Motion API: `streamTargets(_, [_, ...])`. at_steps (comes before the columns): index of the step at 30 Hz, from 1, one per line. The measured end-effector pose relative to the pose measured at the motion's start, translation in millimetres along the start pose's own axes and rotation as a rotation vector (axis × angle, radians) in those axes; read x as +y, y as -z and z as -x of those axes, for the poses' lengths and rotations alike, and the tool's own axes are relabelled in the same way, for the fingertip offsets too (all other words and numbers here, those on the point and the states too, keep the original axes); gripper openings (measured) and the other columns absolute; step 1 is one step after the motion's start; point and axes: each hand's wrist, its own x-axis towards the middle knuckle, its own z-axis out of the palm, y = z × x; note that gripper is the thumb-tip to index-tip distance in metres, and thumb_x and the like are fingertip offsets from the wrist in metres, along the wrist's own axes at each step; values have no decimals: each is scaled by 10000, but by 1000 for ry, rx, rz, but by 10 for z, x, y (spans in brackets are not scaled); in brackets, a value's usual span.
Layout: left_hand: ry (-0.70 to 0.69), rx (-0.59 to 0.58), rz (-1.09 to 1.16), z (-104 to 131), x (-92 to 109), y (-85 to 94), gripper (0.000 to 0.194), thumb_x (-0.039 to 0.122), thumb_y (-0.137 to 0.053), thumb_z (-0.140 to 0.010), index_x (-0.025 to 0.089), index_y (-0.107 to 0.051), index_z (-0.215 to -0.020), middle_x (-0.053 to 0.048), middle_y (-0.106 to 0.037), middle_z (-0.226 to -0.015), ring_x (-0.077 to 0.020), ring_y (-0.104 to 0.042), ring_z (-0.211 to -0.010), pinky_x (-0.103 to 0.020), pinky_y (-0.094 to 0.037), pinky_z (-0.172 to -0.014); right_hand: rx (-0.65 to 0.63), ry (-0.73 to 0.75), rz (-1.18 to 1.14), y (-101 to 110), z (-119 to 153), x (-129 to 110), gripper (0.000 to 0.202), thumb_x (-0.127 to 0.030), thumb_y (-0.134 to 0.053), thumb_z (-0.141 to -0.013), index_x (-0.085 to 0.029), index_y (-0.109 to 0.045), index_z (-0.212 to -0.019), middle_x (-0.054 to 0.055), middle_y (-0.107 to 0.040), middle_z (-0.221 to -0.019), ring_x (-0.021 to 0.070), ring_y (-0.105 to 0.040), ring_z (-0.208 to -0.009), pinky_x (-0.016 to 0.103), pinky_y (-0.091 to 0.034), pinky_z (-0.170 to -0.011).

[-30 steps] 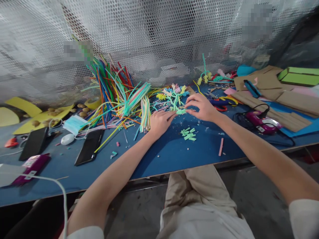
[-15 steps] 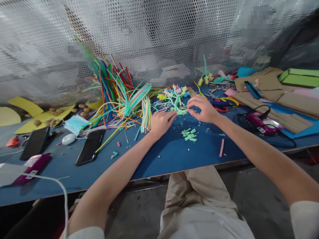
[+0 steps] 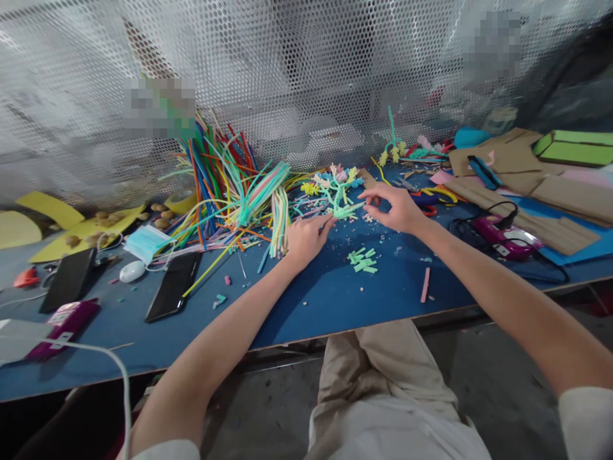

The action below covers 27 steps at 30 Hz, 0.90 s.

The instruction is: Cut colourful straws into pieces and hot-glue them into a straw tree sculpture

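A small tree of pipe cleaners [image 3: 339,191], with a green trunk and yellow, pink and blue tufts, lies at the middle of the blue table. My left hand [image 3: 306,239] rests on the table beside its base, with thumb and forefinger closed on the green base. On the other side my right hand [image 3: 393,207] is bent into a pinch. A thin pale green pipe cleaner piece [image 3: 355,206] reaches from the base to its fingertips. Several short green pipe cleaner pieces [image 3: 363,260] lie in a loose pile nearer to me.
Bundled pipe cleaners [image 3: 261,191] spread to the left, near a phone [image 3: 173,286] and a face mask [image 3: 146,241]. Pliers [image 3: 426,198], cardboard [image 3: 565,201] and a purple power strip [image 3: 507,237] lie right. A perforated metal screen [image 3: 325,83] stands behind.
My right hand has drawn slightly right from the base, and a thin pale green piece now shows between them. My left hand stays at the base.
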Motion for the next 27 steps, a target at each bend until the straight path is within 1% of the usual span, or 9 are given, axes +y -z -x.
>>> streamTargets(5, [-25,-22,-5,-1,24,3,277,395,-580,-1073,269,-826,-1084,-40,-841,-974,-186,-795,-840,-276,-494,-687,-38,44,26,-62,0,31,182,-390,-691,-972,-288,-760,-1105,60,-692,-985,228,-659,-857,398,-552,-772])
streamTargets(9, [-38,-3,-11,5,30,-8,265,400,-601,-1062,268,-828,-1100,-50,-841,-991,-193,-802,-855,-280,-509,-683,-60,83,22,-90,4,75,158,-404,-697,-977,-288,-776,-1049,60,-671,-983,243,-661,-911,425,-552,-842])
streamTargets(12, [-49,7,-13,9,31,-14,270,404,-607,-1058,258,-826,-1119,-58,-841,-989,-201,-808,-879,-285,-526,-690,-78,83,34,-94,2,71,150,-410,-679,-987,-289,-768,-993,62,-663,-970,250,-655,-923,436,-547,-864])
streamTargets(15, [-48,8,-10,9,36,-9,276,407,-605,-1059,253,-827,-1115,-60,-841,-992,-204,-810,-890,-287,-531,-697,-75,71,38,-90,-8,39,157,-392,-631,-1009,-274,-726,-967,68,-666,-981,252,-652,-937,439,-540,-876])
streamTargets(18, [-39,-1,-6,3,42,2,275,406,-593,-1065,262,-827,-1085,-47,-842,-967,-198,-805,-850,-287,-516,-682,-40,32,55,-62,-12,36,169,-386,-562,-1033,-261,-661,-976,75,-661,-1000,245,-641,-916,430,-536,-850])
streamTargets(21, [-33,-17,-1,-5,36,10,290,395,-563,-1081,271,-824,-1051,-22,-839,-918,-183,-796,-815,-277,-489,-661,74,-60,63,2,-3,84,203,-433,-514,-1050,-259,-612,-1012,72,-658,-950,236,-634,-841,410,-536,-790])
streamTargets(24, [-30,-31,6,-8,22,8,313,390,-540,-1092,268,-822,-1034,-9,-834,-885,-166,-783,-789,-264,-469,-651,171,-122,61,87,11,130,234,-464,-493,-1060,-258,-603,-1052,61,-673,-899,228,-637,-780,399,-534,-754])
streamTargets(25, [-29,-33,5,-9,18,6,321,390,-532,-1095,268,-822,-1031,-5,-832,-882,-163,-779,-782,-262,-465,-652,173,-123,54,110,13,134,236,-468,-503,-1057,-258,-611,-1073,61,-683,-905,228,-643,-781,397,-535,-752])
streamTargets(27, [-29,-34,-2,-10,13,2,338,387,-515,-1102,270,-821,-1018,2,-831,-888,-158,-771,-776,-262,-457,-654,125,-96,32,135,12,121,247,-475,-546,-1038,-264,-635,-1131,64,-701,-938,230,-654,-804,393,-539,-751])
